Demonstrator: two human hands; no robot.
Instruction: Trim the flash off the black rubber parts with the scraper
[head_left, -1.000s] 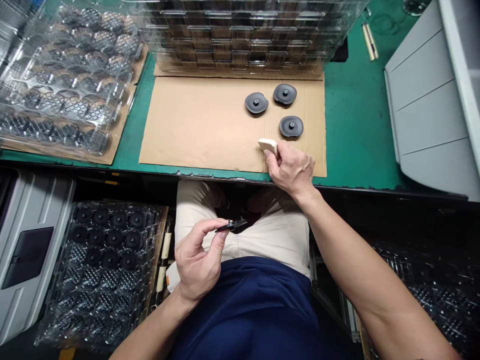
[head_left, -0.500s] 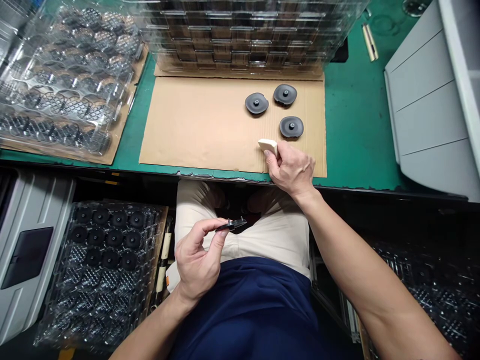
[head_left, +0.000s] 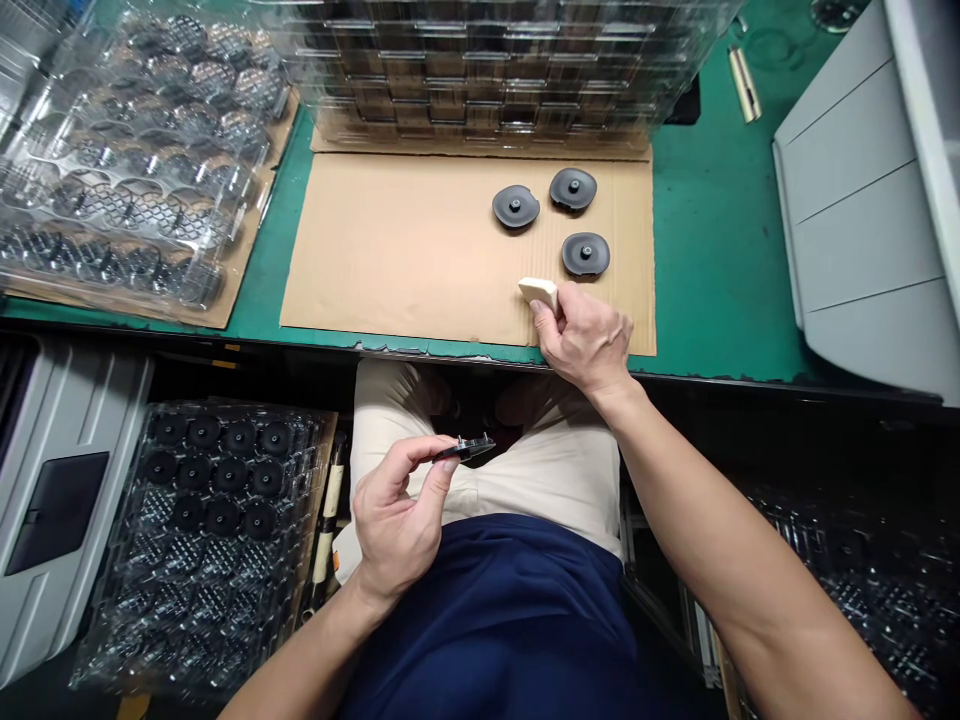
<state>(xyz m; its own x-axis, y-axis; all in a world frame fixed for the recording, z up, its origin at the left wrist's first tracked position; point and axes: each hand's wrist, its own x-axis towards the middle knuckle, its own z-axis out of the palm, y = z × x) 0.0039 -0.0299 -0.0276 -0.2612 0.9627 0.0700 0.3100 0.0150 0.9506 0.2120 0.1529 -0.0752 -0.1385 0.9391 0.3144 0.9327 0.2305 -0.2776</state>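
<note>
Above my lap, my left hand (head_left: 401, 510) pinches a thin black plastic part (head_left: 466, 449) between thumb and fingers; it is seen nearly edge-on, with small pegs on its upper side. My right hand (head_left: 585, 338) rests at the front edge of the cardboard sheet (head_left: 390, 250), closed around a cream-coloured block (head_left: 538, 291) whose far end sticks out past the thumb. Just beyond that hand lie three rounded black plastic parts, each with a central peg: one at the left (head_left: 515, 207), one at the back right (head_left: 573, 189) and one nearest (head_left: 586, 254).
Clear plastic trays (head_left: 480, 70) are stacked behind the cardboard. More trays (head_left: 127, 200) stand at the left of the green table (head_left: 712, 240). A grey bin (head_left: 855, 190) is at the right. Below left, a tray stack (head_left: 202, 540) holds several black parts.
Both hands keep their holds and positions. The table scene has shifted very slightly to the right in view; nothing else visibly differs.
</note>
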